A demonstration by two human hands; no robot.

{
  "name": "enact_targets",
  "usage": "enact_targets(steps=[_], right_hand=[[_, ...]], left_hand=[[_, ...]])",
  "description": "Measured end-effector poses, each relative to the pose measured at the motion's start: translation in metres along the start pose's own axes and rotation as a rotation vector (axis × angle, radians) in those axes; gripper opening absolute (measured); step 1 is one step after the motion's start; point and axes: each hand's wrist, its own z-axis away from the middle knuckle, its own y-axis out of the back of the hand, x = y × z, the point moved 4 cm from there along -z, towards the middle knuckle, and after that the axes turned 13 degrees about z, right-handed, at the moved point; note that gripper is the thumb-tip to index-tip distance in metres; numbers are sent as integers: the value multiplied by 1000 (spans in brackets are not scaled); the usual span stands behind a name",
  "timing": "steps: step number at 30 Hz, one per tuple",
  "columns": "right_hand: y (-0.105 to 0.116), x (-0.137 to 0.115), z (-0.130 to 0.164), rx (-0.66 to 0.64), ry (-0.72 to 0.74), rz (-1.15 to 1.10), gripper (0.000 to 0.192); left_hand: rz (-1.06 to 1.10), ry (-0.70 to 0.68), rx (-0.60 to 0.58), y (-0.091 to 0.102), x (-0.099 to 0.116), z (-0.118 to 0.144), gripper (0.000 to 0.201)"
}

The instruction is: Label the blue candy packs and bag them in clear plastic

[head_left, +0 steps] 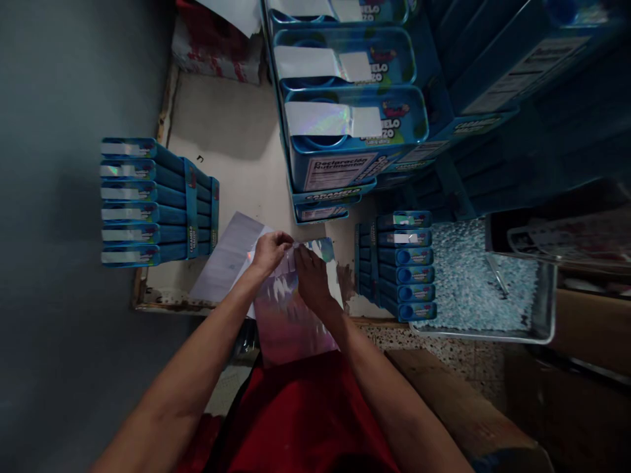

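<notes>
The shiny sheet (290, 328) lies at the table's (231, 125) near edge; the left hand's (269, 253) fingertips are together at its far edge, the right hand's (312, 279) fingers close together on it (whether either clamps it, I cannot tell); at right, a metal tray (551, 305) holds blue-and-white pieces (468, 263); pale strips cross the left blue containers (172, 203); the right blue containers (394, 263) bear two.

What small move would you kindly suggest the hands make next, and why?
I'd probably try peeling a little at the top of the shiny sheet, left hand lifting and right hand steadying: both hands meet there, and in the box stack on the right only the upper two ends carry pale strips; the four below lack them.
</notes>
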Motion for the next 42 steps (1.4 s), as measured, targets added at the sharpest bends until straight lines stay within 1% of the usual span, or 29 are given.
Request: enact_targets(steps=[3,5,7,8,10,12,14,15,16,17,19,20,21,22,23,25,27,29,32,34,35,38,39,42], right_hand=[[9,2,16,9,-8,-44,51],[19,7,22,15,-33,-88,34],[33,13,26,35,-77,-158,19],[40,17,28,56,-109,-215,16],[57,26,34,103,-236,-389,15],[75,37,44,111,-435,-592,15],[93,47,57,71,-617,-762,16],[103,51,65,45,-680,-834,17],[113,54,71,21,-723,-901,18],[123,57,78,1,-753,-966,18],[139,64,89,-26,-796,-1077,21],[146,68,94,-32,-817,-1119,23],[151,72,100,-35,-841,-1148,25],[154,77,104,-33,-863,-1164,26],[157,81,109,-32,-883,-1169,27],[160,90,117,-30,-916,-1159,28],[161,99,124,-29,-937,-1135,29],[165,107,130,-19,-951,-1116,30],[176,119,132,19,-925,-1090,31],[185,130,130,54,-908,-1077,32],[190,137,127,73,-904,-1058,32],[201,165,113,135,-878,-940,29],[203,174,106,149,-860,-887,28],[203,198,85,152,-820,-692,23]], left_hand=[[21,18,24,4,5,6,15],[13,16,46,6,9,8,17],[-18,-14,80,9,13,7,20],[-35,-40,96,10,15,6,20],[-81,-108,127,12,19,5,21],[-132,-198,183,13,25,11,21],[-121,-268,275,10,32,28,18],[-54,-264,293,5,35,39,17],[73,-220,270,-2,37,52,22],[255,-134,206,-13,38,64,31],[676,95,-11,-41,41,88,53],[851,193,-117,-55,45,98,59],[967,260,-193,-66,50,107,60],[1021,296,-240,-73,55,112,56],[1027,306,-267,-79,61,116,48],[993,298,-287,-84,74,119,35],[927,307,-277,-87,87,121,32],[817,315,-240,-89,100,124,27],[673,270,-189,-94,123,129,13],[665,239,-187,-98,139,129,13],[680,239,-204,-101,147,128,15],[740,235,-268,-108,166,118,24],[756,228,-271,-111,170,113,27],[786,229,-194,-117,177,97,31]])
